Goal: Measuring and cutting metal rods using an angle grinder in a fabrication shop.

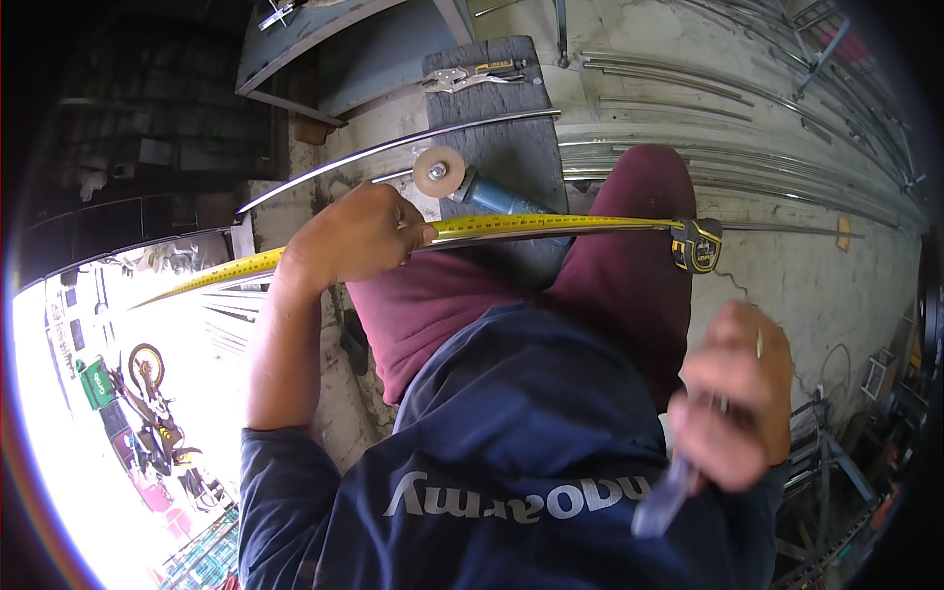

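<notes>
My left hand (359, 236) is closed round the yellow blade of a tape measure, with a thin metal rod running along under the blade. The tape measure's black and yellow case (696, 246) rests by my right knee, and its blade (560, 224) stretches across my lap and out past my left wrist. My right hand (733, 393), smeared by motion, is raised over my right side. Its fingers are closed on a pale, see-through-looking object (664, 500) too blurred to name. Just beyond my left hand lies a blue angle grinder (501, 197) with a tan disc (439, 171).
A dark wooden board (497, 147) between my legs bears the grinder and, at its far end, locking pliers (457, 81). A shiny metal tube (393, 147) crosses it. Several long metal bars (678, 74) lie on the floor at right. A grey metal frame (334, 49) stands far left.
</notes>
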### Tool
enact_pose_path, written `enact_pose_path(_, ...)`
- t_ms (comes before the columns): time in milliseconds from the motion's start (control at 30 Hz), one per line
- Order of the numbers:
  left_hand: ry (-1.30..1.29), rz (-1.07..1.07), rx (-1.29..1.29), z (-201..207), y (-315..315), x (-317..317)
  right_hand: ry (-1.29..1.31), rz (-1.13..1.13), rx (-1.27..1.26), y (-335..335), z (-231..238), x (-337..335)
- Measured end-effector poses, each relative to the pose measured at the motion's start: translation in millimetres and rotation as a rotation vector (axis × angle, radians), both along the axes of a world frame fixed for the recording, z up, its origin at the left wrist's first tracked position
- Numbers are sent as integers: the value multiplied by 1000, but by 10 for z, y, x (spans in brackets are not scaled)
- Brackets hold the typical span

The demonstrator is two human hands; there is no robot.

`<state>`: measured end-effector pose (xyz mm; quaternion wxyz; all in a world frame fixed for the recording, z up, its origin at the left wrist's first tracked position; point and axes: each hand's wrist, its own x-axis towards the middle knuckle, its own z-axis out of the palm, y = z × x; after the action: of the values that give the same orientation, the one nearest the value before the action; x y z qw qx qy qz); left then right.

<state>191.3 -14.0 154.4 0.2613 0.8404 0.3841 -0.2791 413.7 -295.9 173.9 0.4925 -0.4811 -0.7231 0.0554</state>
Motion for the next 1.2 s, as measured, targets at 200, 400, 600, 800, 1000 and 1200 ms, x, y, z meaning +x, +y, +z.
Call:
enact_pose_path(200,-76,-14,-55,20,-11,-38,-39,-128,106,60,539,-436)
enact_pose_path(400,-100,25,-42,58,-35,-36,-9,-161,114,93,612,-483)
enact_pose_path(600,-89,49,-99,-34,-13,-69,-10,153,-89,-48,621,-129)
enact_pose_path(800,-161,-19,-69,-78,17,-173,685,-31,-249,260,-203,80)
enact_pose_path(1000,-98,17,-82,-117,-2,-111,1260,273,-325,520,-999,-254)
enact_pose_path(1200,-101,6,-69,-85,-33,-79,824,115,-270,839,-1319,-422)
